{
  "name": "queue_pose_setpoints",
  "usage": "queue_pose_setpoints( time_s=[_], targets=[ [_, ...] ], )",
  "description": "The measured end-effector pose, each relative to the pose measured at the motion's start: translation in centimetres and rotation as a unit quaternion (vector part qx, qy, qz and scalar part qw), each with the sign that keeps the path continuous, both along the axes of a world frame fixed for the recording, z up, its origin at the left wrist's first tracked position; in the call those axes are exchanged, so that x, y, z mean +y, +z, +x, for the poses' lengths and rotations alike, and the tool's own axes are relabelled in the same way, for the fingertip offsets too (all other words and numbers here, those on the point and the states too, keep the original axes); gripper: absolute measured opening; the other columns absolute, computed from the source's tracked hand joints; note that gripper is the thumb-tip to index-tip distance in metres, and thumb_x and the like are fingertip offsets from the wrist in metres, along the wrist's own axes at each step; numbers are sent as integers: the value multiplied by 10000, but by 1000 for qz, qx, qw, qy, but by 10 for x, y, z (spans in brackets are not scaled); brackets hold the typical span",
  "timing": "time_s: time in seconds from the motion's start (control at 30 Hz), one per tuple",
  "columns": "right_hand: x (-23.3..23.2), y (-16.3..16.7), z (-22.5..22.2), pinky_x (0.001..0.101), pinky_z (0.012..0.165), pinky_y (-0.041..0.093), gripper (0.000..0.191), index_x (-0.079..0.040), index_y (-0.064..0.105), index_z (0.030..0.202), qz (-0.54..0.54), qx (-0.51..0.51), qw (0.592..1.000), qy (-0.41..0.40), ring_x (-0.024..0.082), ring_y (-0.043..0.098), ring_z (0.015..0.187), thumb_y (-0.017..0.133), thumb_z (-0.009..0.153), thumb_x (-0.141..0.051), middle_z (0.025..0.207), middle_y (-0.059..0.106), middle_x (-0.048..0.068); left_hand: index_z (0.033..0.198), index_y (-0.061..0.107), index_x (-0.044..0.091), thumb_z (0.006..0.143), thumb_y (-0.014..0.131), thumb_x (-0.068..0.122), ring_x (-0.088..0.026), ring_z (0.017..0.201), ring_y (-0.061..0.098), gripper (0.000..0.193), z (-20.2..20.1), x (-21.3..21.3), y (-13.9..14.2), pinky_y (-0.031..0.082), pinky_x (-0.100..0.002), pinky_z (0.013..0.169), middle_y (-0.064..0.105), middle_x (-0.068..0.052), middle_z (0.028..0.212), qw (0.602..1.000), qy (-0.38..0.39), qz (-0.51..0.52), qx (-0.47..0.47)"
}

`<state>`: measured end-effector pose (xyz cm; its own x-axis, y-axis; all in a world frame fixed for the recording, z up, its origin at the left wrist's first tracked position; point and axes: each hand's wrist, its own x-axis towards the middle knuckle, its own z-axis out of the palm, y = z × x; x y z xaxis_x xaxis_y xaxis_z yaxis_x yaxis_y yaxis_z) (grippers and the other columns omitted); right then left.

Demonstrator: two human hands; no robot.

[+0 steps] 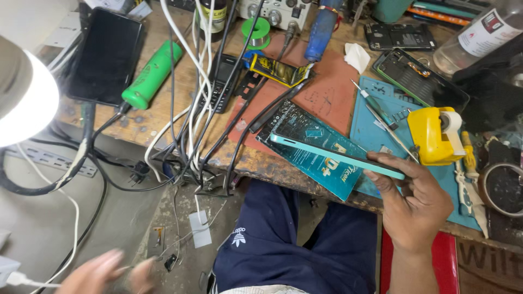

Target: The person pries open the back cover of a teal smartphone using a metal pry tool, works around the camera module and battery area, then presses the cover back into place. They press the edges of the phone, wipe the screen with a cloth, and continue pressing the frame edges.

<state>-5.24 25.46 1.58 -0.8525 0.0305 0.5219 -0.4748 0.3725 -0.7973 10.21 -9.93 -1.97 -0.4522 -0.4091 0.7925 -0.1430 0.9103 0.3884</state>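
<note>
On our workbench [163, 117] we see a green cylindrical tool [151, 75], a black tablet [106, 54], a yellow tape dispenser [434, 135], a screwdriver [373, 103], an opened phone body [419, 79], a blue mat [376, 133] and tangled cables [199, 98]. A lit lamp [24, 98] glares beside us.

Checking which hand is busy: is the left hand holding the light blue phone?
No, the light blue phone is gripped edge-on by the right hand, while the blurred left hand is down near the floor cables.
</note>
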Motion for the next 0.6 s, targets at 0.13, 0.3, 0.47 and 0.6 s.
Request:
queue_pose_setpoints(
  time_s=[0.13,0.3,0.47,0.6],
  targets=[
    [-5,13,8,340,1046,597,251,60,641,1198,32,28,999,-10,250,723,1172,737,968,89,1166,728,194,1325,652,115,871,877,245,-317,1290,591,523,-97,99,34,533,-433,1079,616,-94,1362,914,-404,-9,-29],
    [-6,19,17,332,1087,571,207,80,668,1148,16,27,999,-2,250,727,1155,728,950,86,1179,733,202,1299,683,104,904,828,187,-285,1232,619,430,-156,140,64,558,-363,951,659,-46,1310,854,-519,5,-45],
    [-9,2,20,338,920,622,313,72,677,1198,-82,-78,993,13,241,742,1080,733,912,-41,1220,744,210,1215,696,99,906,815,148,-254,1121,648,335,-162,130,70,571,-372,943,691,-15,1187,839,-538,44,-70],
    [-14,-18,21,363,1049,586,348,69,658,1256,-118,-59,990,55,256,721,1185,698,985,-145,1272,723,218,1197,697,86,887,825,172,-257,1082,650,346,-163,123,67,570,-375,908,694,-24,1163,834,-543,48,-87]
  ],
)
